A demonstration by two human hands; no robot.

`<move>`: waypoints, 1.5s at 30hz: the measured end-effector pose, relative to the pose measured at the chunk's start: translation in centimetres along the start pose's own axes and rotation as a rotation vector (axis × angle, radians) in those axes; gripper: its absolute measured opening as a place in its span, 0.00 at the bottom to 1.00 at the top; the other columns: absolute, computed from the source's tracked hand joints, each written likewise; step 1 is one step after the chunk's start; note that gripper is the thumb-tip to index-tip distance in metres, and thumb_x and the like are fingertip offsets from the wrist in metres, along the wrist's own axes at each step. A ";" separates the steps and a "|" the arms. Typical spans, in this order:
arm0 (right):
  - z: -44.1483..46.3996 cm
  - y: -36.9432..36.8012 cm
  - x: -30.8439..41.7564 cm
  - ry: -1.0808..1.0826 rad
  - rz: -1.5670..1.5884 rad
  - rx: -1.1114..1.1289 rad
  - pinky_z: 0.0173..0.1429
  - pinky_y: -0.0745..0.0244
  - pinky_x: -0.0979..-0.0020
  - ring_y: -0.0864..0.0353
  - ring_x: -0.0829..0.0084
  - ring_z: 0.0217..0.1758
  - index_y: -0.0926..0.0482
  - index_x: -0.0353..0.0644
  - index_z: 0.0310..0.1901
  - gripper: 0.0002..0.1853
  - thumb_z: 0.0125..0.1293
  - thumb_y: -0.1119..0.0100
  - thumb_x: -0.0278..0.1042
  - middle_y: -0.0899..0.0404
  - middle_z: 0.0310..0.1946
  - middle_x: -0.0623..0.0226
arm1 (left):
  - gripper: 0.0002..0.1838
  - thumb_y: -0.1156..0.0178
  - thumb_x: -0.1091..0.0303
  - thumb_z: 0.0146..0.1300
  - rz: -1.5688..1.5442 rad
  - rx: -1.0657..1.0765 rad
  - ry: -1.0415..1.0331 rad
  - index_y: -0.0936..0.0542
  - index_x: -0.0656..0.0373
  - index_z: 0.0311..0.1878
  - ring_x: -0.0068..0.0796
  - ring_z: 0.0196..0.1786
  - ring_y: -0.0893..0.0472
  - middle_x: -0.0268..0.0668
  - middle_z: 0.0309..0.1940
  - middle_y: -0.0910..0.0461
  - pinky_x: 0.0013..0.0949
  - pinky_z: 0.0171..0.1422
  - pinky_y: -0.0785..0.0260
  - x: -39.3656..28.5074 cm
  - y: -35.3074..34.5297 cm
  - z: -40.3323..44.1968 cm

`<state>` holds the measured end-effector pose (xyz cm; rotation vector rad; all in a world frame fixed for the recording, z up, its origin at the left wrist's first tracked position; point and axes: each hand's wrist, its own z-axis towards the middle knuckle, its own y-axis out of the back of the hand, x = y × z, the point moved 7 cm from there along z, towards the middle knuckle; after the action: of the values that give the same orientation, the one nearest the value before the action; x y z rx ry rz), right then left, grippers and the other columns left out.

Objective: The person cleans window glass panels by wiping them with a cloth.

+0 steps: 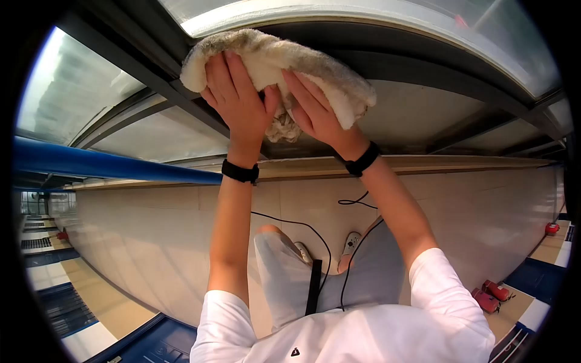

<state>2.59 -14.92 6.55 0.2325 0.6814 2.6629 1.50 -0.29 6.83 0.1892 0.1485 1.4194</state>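
A thick, fluffy cream cloth with grey, dirty-looking patches lies against the dark window frame at the top of the view. My left hand presses on its left part, fingers stretched out and pointing up. To the right, my right hand rests on the same cloth with its fingers extended, partly under a fold. A bunched bit of cloth hangs between the two hands. Both wrists wear black bands.
A blue pipe runs in from the left below the glass panes. Black cables hang before my legs over the pale floor. Red fire extinguishers stand at the lower right.
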 end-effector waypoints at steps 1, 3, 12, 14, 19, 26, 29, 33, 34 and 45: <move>1.1 0.3 -0.5 0.013 -0.049 -0.011 0.71 0.25 0.64 0.23 0.61 0.69 0.28 0.45 0.74 0.32 0.67 0.38 0.26 0.25 0.70 0.58 | 0.37 0.52 0.47 0.74 -0.014 -0.051 -0.006 0.34 0.64 0.77 0.60 0.77 0.36 0.51 0.79 0.38 0.61 0.80 0.50 -0.3 0.2 2.1; -1.2 -1.7 -1.8 0.043 -0.065 -0.111 0.67 0.22 0.65 0.20 0.63 0.65 0.27 0.44 0.73 0.32 0.66 0.39 0.25 0.24 0.69 0.60 | 0.34 0.54 0.51 0.76 -0.021 -0.182 -0.075 0.32 0.65 0.76 0.59 0.76 0.34 0.52 0.77 0.36 0.59 0.78 0.48 -1.1 -0.4 0.7; -0.9 -0.9 1.3 0.085 -0.042 -0.408 0.66 0.22 0.65 0.20 0.63 0.63 0.27 0.45 0.73 0.31 0.66 0.40 0.26 0.23 0.68 0.63 | 0.28 0.52 0.61 0.78 -0.053 -0.231 -0.157 0.32 0.67 0.75 0.58 0.77 0.35 0.55 0.75 0.33 0.56 0.79 0.47 -2.0 2.0 -0.4; -1.8 -1.8 2.3 0.157 -0.030 -0.412 0.66 0.22 0.65 0.20 0.63 0.64 0.25 0.45 0.72 0.30 0.66 0.40 0.28 0.24 0.68 0.64 | 0.26 0.51 0.66 0.78 -0.067 -0.201 -0.136 0.32 0.69 0.74 0.61 0.77 0.36 0.57 0.75 0.34 0.57 0.79 0.46 -1.5 1.4 -3.3; -3.8 -4.4 1.6 0.118 -0.119 -0.334 0.69 0.24 0.65 0.22 0.67 0.68 0.21 0.44 0.67 0.24 0.68 0.38 0.34 0.22 0.68 0.69 | 0.27 0.46 0.67 0.75 -0.010 -0.137 -0.071 0.32 0.68 0.73 0.60 0.77 0.36 0.57 0.73 0.32 0.56 0.78 0.44 -1.8 0.9 -5.8; -3.9 -6.4 -0.1 0.148 -0.139 -0.208 0.69 0.24 0.66 0.21 0.69 0.67 0.22 0.48 0.69 0.26 0.69 0.38 0.37 0.22 0.68 0.71 | 0.27 0.42 0.71 0.69 -0.018 -0.097 -0.093 0.30 0.67 0.70 0.60 0.73 0.32 0.56 0.70 0.30 0.57 0.75 0.41 0.1 -0.9 -6.8; -2.7 -6.2 0.9 0.036 -0.121 -0.145 0.61 0.19 0.67 0.15 0.68 0.57 0.25 0.50 0.72 0.28 0.69 0.38 0.36 0.18 0.63 0.68 | 0.30 0.42 0.70 0.70 -0.065 -0.131 -0.095 0.33 0.66 0.74 0.59 0.73 0.32 0.57 0.73 0.33 0.58 0.75 0.41 -0.6 -0.1 -6.6; -3.1 -7.2 0.7 0.047 0.031 -0.103 0.76 0.41 0.55 0.33 0.56 0.74 0.33 0.46 0.77 0.32 0.71 0.43 0.36 0.27 0.70 0.52 | 0.32 0.42 0.68 0.72 -0.016 -0.143 -0.075 0.37 0.67 0.76 0.63 0.75 0.35 0.58 0.75 0.37 0.59 0.78 0.44 -0.7 -0.2 -7.6; -3.6 -7.7 0.6 0.052 0.024 -0.132 0.66 0.29 0.62 0.24 0.61 0.63 0.30 0.49 0.75 0.30 0.71 0.41 0.36 0.21 0.64 0.58 | 0.32 0.42 0.67 0.72 -0.013 -0.130 -0.051 0.38 0.67 0.76 0.64 0.76 0.36 0.58 0.76 0.38 0.58 0.79 0.44 -0.5 -0.5 -8.1; -20.4 -20.1 0.8 -0.133 0.152 0.065 0.65 0.21 0.65 0.16 0.63 0.62 0.26 0.50 0.72 0.27 0.72 0.37 0.35 0.18 0.63 0.63 | 0.30 0.36 0.73 0.67 0.374 0.591 0.112 0.34 0.75 0.68 0.61 0.75 0.35 0.61 0.67 0.32 0.49 0.78 0.36 2.5 -5.6 -28.7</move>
<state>3.20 -7.06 -20.97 0.4934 0.7343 2.7402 1.08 2.65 -22.37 0.6510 0.6540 1.7276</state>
